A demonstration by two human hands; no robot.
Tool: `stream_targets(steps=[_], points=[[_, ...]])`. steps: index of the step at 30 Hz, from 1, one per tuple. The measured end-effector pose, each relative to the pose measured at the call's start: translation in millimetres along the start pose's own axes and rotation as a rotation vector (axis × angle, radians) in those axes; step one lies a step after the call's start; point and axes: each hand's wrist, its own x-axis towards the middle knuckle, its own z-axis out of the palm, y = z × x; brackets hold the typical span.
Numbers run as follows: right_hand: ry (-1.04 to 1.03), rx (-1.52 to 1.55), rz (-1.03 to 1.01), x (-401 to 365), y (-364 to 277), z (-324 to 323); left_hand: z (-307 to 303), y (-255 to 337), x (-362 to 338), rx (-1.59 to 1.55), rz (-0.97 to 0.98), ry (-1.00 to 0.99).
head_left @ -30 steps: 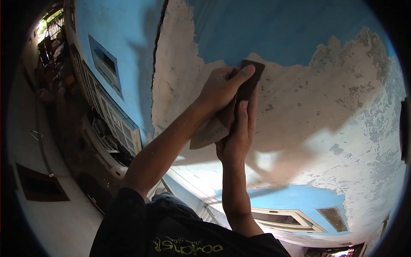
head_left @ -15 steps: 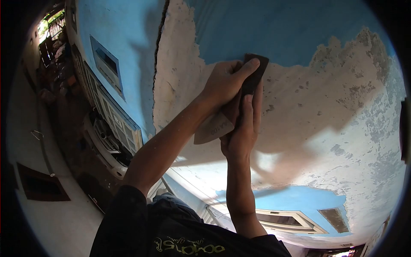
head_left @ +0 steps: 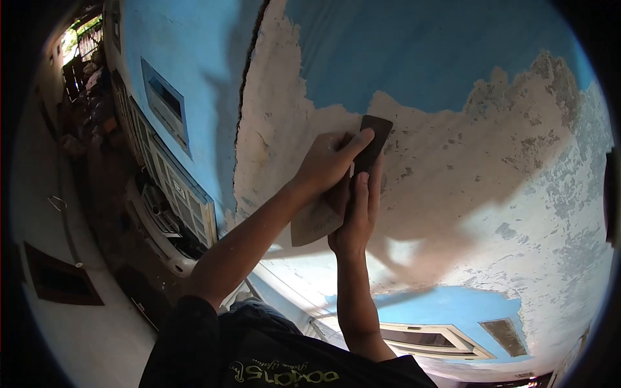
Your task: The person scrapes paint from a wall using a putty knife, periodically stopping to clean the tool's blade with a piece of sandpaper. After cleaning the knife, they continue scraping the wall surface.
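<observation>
A folded piece of sandpaper [head_left: 318,223] with printed marks on its pale back is gripped in both my hands against the patchy wall [head_left: 446,187]. Its dark end [head_left: 376,139] sticks out above my fingers, and a pale flap hangs down to the left. My left hand [head_left: 326,161] is closed on the upper part, thumb laid over the dark end. Just below, my right hand [head_left: 356,213] is closed around the lower part, its thumb along the sheet and its fingers behind. Whether a block lies inside the fold is hidden.
Blue paint [head_left: 388,52] with a ragged edge borders the bare area above. A dark crack [head_left: 244,97] runs down the wall at left. A window [head_left: 433,339] lies low right. A parked vehicle [head_left: 158,220] and a framed glass door [head_left: 178,184] stand at left.
Both hands and the sandpaper have moved down the wall and slightly left, away from the blue paint's edge. A pale peak in that edge, hidden before, now shows.
</observation>
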Motion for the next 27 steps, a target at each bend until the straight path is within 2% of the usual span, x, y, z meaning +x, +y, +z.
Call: stream_targets(steps=[5, 12, 15, 18, 21, 24, 27], points=[[-0.042, -0.117, 0.044, -6, -2, -16, 3, -10, -14, -0.107, -0.033, -0.024], [-0.079, -0.124, 0.081, -3, 0, -11, -1, -15, -12, -0.116, -0.095, 0.019], [0.010, -0.057, 0.058, -2, 4, -2, -3, -7, -10, -0.107, -0.104, 0.007], [-0.046, -0.122, 0.070, -4, 6, -8, -3, -11, -10, -0.043, -0.077, 0.024], [-0.096, -0.024, 0.078, -1, 2, -5, 0, -11, -4, -0.077, -0.035, 0.042], [-0.072, -0.100, 0.064, -4, 0, -4, 1, -6, -11, -0.083, -0.088, 0.035], [-0.080, -0.050, 0.067, 0, -1, -3, 2, -5, -5, -0.061, -0.052, 0.051]])
